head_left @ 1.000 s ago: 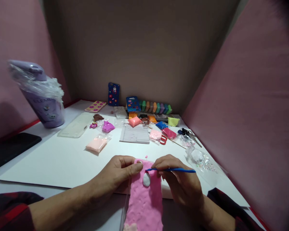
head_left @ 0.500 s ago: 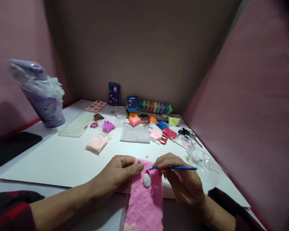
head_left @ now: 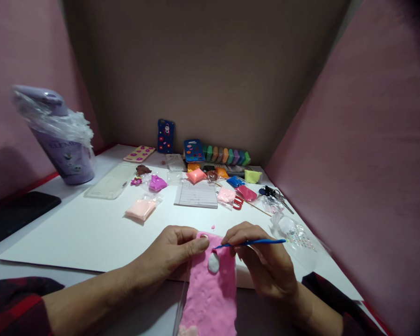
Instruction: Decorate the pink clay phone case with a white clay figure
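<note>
Left hand [head_left: 178,249]: grip pinching upper-left corner of lumpy pink clay-covered phone case [head_left: 212,298], at near edge of flat white board [head_left: 73,238]. Right hand [head_left: 262,259]: grip pinching slim blue tool [head_left: 262,241], tip just above white clay oval [head_left: 213,263].

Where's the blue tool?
Head view, lower part, right of centre: the blue tool is in the right hand, its tip at the dark pink bit just above the white oval on the pink slab.
</note>
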Demonstrator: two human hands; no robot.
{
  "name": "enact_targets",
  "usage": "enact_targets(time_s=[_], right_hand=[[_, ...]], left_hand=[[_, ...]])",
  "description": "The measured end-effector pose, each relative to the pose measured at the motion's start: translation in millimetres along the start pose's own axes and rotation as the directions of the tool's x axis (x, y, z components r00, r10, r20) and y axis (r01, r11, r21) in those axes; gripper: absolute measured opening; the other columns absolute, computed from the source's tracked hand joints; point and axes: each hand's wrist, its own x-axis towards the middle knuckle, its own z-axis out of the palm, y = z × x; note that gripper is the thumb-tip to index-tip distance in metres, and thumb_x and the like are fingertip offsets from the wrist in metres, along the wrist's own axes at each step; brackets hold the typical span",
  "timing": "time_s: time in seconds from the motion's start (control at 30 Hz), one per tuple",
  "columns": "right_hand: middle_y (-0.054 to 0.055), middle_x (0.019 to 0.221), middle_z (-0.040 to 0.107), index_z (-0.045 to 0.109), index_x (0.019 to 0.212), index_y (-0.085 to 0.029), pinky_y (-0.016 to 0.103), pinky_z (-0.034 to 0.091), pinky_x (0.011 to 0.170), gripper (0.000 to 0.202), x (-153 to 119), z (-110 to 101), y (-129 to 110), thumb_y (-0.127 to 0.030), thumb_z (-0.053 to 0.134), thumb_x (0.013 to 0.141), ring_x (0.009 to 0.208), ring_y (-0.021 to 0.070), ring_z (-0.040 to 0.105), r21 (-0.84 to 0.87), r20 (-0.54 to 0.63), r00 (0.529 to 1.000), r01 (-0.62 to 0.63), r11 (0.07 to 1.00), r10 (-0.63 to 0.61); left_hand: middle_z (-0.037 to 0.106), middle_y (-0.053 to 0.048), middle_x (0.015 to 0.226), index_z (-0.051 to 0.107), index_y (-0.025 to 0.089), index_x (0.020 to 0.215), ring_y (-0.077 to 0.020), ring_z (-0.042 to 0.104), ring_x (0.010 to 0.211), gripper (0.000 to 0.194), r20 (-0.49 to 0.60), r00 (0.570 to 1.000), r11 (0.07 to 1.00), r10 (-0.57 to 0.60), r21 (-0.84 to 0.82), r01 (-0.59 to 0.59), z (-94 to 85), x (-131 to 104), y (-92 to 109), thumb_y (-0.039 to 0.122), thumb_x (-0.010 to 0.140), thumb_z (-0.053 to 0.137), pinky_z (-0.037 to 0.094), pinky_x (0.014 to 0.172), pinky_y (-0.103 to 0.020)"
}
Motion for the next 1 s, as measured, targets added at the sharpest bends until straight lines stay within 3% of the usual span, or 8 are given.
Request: enact_targets(time_s=[0.23, 0.47, 0.8, 1.0], right_hand=[[0.007, 0.087, 0.061, 0.058, 0.102, -0.017, 0.034, 0.051, 0.070, 0.025, 0.4, 0.3, -0.3, -0.002, 0.043, 0.088, 0.082, 0.0179, 0.060, 0.053, 0.044, 0.999, -0.025, 0.998, 0.023], [0.008, 0.090, 0.061, 0.058, 0.105, -0.018, 0.035, 0.052, 0.073, 0.026, -3.9, 0.5, 6.0, -0.004, 0.042, 0.088, 0.084, 0.0189, 0.060, 0.033, -0.026, 0.999, -0.024, 0.999, 0.025], [0.007, 0.087, 0.061, 0.058, 0.102, -0.017, 0.033, 0.051, 0.071, 0.024, 0.1, 0.2, 0.7, -0.003, 0.042, 0.089, 0.082, 0.0176, 0.060, 0.064, 0.026, 0.999, -0.024, 0.998, 0.022], [0.008, 0.089, 0.061, 0.057, 0.103, -0.018, 0.037, 0.052, 0.073, 0.025, -2.8, 0.7, 5.0, -0.004, 0.042, 0.089, 0.084, 0.0192, 0.060, 0.029, -0.030, 0.999, -0.017, 0.999, 0.018]], left_hand=[[0.065, -0.005, 0.071, 0.072, 0.012, 0.090, -0.0141, 0.060, 0.065, 0.031, 0.002, 1.000, 1.000, -0.001, -0.002, 0.001, -0.5, 0.1, -1.1, 0.040, 0.074, 0.073, 0.046, 0.068, -0.028], [0.068, -0.007, 0.074, 0.073, 0.012, 0.089, -0.0151, 0.061, 0.067, 0.031, 0.023, 1.000, 1.000, -0.008, -0.011, 0.008, 0.7, -0.4, -0.8, 0.039, 0.074, 0.072, 0.047, 0.071, -0.029], [0.064, -0.004, 0.068, 0.070, 0.012, 0.080, -0.0135, 0.059, 0.063, 0.029, 0.007, 1.000, 1.000, 0.009, -0.009, -0.009, -0.7, 0.6, -2.7, 0.040, 0.073, 0.073, 0.046, 0.066, -0.026], [0.066, -0.006, 0.072, 0.071, 0.011, 0.086, -0.0163, 0.061, 0.068, 0.032, 0.014, 1.000, 1.000, -0.016, -0.006, 0.016, -0.1, -0.3, -1.9, 0.040, 0.074, 0.073, 0.047, 0.070, -0.030]])
